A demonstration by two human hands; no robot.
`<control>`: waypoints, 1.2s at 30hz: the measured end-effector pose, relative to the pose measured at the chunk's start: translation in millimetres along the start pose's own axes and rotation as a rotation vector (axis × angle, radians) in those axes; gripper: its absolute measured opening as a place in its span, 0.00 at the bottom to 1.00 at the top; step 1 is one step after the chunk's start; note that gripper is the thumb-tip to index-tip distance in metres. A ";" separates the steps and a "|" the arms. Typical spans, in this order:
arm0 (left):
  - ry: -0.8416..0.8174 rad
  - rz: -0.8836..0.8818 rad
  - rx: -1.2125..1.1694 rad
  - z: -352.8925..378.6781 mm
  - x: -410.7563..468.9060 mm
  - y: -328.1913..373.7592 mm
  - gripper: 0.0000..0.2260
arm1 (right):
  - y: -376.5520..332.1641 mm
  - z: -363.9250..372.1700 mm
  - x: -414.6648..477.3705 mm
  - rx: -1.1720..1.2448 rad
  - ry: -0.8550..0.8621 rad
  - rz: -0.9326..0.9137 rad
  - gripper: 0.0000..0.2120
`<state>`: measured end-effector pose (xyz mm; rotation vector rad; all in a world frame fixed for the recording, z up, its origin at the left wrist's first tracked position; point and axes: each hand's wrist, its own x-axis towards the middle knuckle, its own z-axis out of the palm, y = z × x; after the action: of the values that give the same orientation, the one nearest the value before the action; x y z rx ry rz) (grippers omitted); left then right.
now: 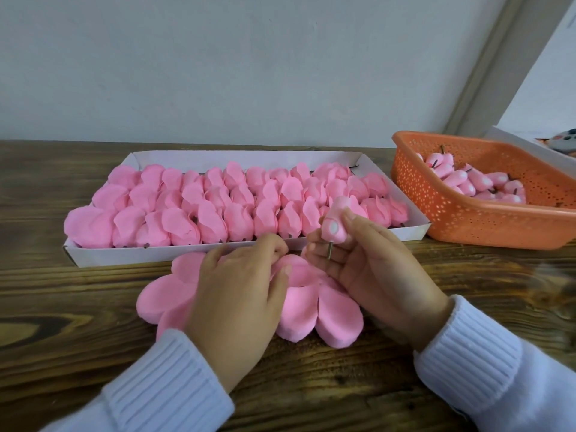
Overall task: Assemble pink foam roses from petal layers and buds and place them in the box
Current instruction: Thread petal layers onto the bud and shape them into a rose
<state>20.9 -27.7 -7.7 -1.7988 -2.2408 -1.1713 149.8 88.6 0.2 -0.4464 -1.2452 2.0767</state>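
Observation:
A stack of pink foam petal layers (314, 310) lies on the wooden table in front of me. My left hand (240, 291) rests on the stack, its fingertips pinching at the top layer near the middle. My right hand (367, 269) holds a pink foam bud (335, 224) upright above the stack's far edge, its short dark stem pointing down. Behind the hands, a shallow white box (414, 226) holds several rows of finished pink roses (218, 207).
An orange perforated basket (452, 219) at the right holds several more pink buds (477, 182). A white box edge (536, 148) shows behind it. The grey wall runs along the table's far edge.

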 end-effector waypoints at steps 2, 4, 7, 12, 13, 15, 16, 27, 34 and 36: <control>-0.014 -0.022 0.022 0.4 0.8 -2.0 0.09 | -0.1 0.9 0.0 -0.005 0.010 0.004 0.13; -0.026 -0.027 0.046 0.5 1.7 -3.0 0.12 | -0.1 1.6 -0.4 -0.006 0.012 0.008 0.13; -0.036 -0.028 0.069 0.6 2.0 -3.0 0.13 | 0.1 1.5 -0.8 -0.010 0.010 0.009 0.13; -0.031 -0.042 0.085 0.6 2.6 -4.3 0.11 | 1.1 0.8 -0.5 -0.022 0.009 0.000 0.13; -0.031 -0.037 0.087 1.0 2.9 -4.6 0.11 | 1.2 0.9 -0.4 -0.026 0.010 -0.001 0.13; -0.041 -0.023 0.081 1.7 3.3 -4.4 0.10 | 1.0 1.3 -0.6 -0.029 0.015 -0.005 0.13; -0.043 -0.016 0.077 1.7 3.7 -4.2 0.10 | 0.9 1.6 -0.9 -0.026 0.017 -0.009 0.13; 0.036 -0.101 -0.452 -4.2 5.8 -1.4 0.05 | -2.1 1.5 -3.8 -0.146 0.079 -0.302 0.11; 0.019 -0.460 -0.869 -1.1 7.7 -0.3 0.10 | -0.9 -0.6 -10.0 -0.354 -0.006 -0.344 0.23; 0.032 -0.503 -0.997 -0.5 8.2 0.1 0.13 | -1.4 0.8 -11.1 -0.423 -0.017 -0.333 0.19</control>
<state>18.1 -21.2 -3.5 -1.3116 -2.3257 -2.7449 157.9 80.8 1.3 -0.3758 -1.6521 1.5433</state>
